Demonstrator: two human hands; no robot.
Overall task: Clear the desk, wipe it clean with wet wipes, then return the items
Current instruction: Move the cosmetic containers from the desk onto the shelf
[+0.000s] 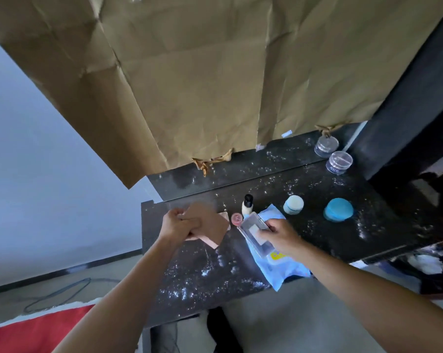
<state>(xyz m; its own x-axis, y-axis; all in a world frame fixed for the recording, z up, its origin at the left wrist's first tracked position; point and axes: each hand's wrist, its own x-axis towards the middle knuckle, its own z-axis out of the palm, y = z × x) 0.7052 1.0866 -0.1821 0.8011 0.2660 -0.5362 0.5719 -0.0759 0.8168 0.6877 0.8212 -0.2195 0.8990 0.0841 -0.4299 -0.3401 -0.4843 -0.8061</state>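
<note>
The dark desk [197, 271] is speckled with white dust. My left hand [176, 225] grips flat pink-brown boxes [210, 226] held just above the desk's left part. My right hand [279, 235] is closed on a clear rectangular case [253, 231], which hovers over a light blue wet-wipes pack [279, 268] lying at the front edge. Behind the case stand a small pink jar [236, 218] and a white bottle with a black cap [247, 205].
A white round jar [293, 204] and a blue round jar [338, 209] stand at mid-right. Two clear lidded jars [339, 162] sit at the back right by a dark post. Brown paper [190, 72] hangs over the back ledge. A red cloth [37, 329] lies lower left.
</note>
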